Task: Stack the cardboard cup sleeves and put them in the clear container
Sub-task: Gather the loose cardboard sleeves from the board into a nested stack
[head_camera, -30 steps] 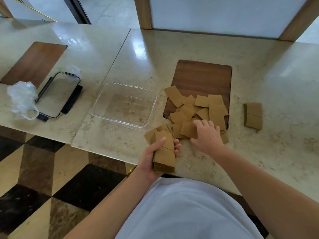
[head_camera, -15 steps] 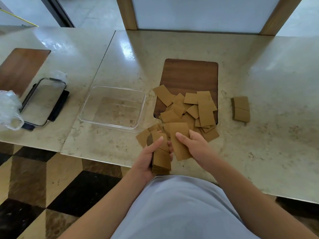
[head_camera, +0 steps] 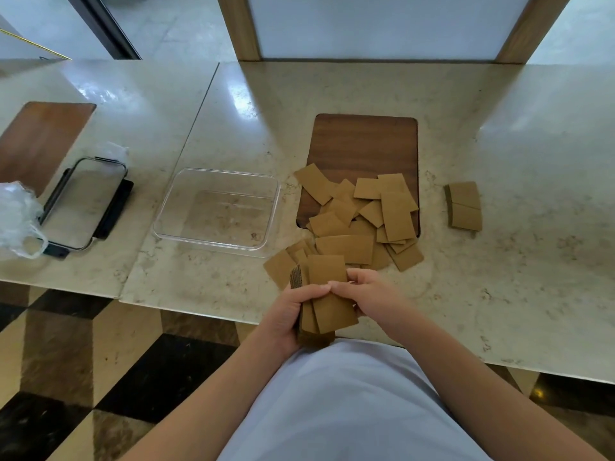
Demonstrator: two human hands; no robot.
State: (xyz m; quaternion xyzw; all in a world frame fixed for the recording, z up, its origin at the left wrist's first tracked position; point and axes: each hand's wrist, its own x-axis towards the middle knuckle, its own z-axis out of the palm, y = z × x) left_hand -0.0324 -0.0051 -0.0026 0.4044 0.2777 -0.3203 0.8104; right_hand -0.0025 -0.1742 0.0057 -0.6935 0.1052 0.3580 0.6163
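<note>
A stack of flat brown cardboard sleeves [head_camera: 327, 296] sits between both hands at the counter's near edge. My left hand [head_camera: 289, 316] grips the stack from the left and below. My right hand [head_camera: 369, 296] presses on its top sleeve from the right. Several loose sleeves [head_camera: 364, 216] lie scattered behind, partly on a dark wooden board [head_camera: 366, 144]. A small separate pile of sleeves [head_camera: 464, 206] rests to the right. The clear container [head_camera: 218, 207] stands empty to the left of the loose sleeves.
On the left counter lie a clear lid with black clips [head_camera: 81, 201], a crumpled plastic bag [head_camera: 16, 217] and a second wooden board [head_camera: 40, 141]. The marble counter [head_camera: 515, 261] ends just in front of my body, with checkered floor [head_camera: 83, 361] below.
My right hand picked a sleeve from the loose pile, carried it back and laid it on top of the stack in my left hand. Both hands now hold the stack.
</note>
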